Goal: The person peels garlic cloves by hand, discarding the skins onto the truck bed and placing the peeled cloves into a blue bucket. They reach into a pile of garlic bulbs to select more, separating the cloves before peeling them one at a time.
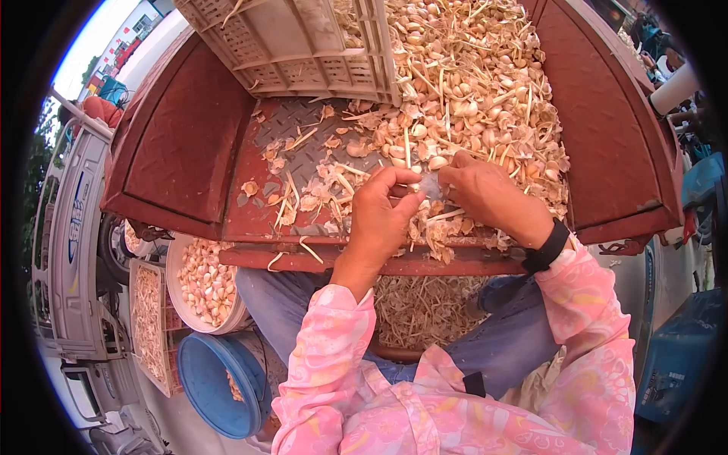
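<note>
Garlic cloves, skins and dry stems form a heap (485, 83) on a red metal truck bed (280, 163). Over the near edge of the heap, my left hand (384, 208) is closed, with thumb and forefinger pinching a small garlic clove (415, 187). Close to its right, my right hand (493, 199) is closed too, its fingers curled down at a whitish, translucent thing that I cannot make out. The two hands almost touch. A black band circles my right wrist.
A pale plastic crate (303, 53) stands tilted on the bed. Down at the left are a white bucket of cloves (174, 265), a blue bucket (262, 394) and a crate of garlic (138, 303). Stems lie below between my knees. A person in orange (102, 111) is at far left.
</note>
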### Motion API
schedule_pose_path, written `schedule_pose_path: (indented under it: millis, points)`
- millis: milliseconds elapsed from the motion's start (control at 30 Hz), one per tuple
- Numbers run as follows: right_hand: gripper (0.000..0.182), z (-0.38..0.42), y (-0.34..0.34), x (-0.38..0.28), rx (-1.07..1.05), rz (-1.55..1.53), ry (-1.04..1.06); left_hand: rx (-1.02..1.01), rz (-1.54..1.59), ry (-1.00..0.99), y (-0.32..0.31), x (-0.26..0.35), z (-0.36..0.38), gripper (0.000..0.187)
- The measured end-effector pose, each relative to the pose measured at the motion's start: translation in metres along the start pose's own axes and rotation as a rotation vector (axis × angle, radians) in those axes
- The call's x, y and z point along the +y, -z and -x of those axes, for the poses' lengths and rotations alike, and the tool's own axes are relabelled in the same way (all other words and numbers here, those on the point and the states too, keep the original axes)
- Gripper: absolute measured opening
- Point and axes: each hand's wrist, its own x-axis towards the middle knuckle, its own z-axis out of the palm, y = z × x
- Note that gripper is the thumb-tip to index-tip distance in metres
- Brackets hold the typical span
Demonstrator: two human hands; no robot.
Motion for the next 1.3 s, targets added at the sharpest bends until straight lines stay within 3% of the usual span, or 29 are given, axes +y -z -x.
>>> schedule_pose_path:
  millis: [233, 433, 533, 567, 600, 700, 933, 1033, 1233, 1300]
  points:
    - [0.014, 0.002, -0.005, -0.002, 0.035, -0.109, -0.057, 0.032, -0.101, -0.046, 0.013, 0.005, 0.011, 0.012]
    - [0.007, -0.007, 0.003, -0.013, 0.097, 0.032, -0.059, 0.182, -0.098, -0.058, 0.037, -0.002, 0.005, 0.011]
    - [0.006, -0.021, -0.005, -0.018, 0.225, -0.103, 0.086, 0.224, -0.219, -0.044, 0.044, -0.002, 0.004, 0.009]
    - [0.005, -0.025, -0.01, -0.02, 0.217, -0.093, 0.113, 0.221, -0.286, -0.066, 0.046, -0.003, 0.002, 0.008]
    - [0.005, -0.029, -0.016, -0.021, 0.208, -0.08, 0.141, 0.146, -0.43, -0.229, 0.044, 0.002, 0.0, 0.009]
    - [0.005, -0.036, -0.03, -0.022, 0.175, -0.032, 0.169, -0.009, -0.673, -0.313, 0.032, -0.014, -0.009, 0.017]
    - [0.01, -0.033, -0.032, -0.018, 0.16, -0.087, 0.139, -0.039, -0.738, -0.179, 0.025, -0.024, -0.013, 0.019]
    - [0.011, -0.034, -0.025, -0.021, 0.196, -0.153, 0.138, 0.046, -0.474, -0.051, 0.026, -0.021, -0.012, 0.019]
    - [0.012, -0.025, -0.012, -0.046, 0.26, -0.277, 0.195, -0.008, -0.012, -0.092, 0.02, -0.022, -0.001, 0.022]
    - [0.015, -0.023, -0.009, -0.051, 0.315, -0.357, 0.192, -0.058, 0.306, 0.14, 0.027, -0.019, 0.005, 0.021]
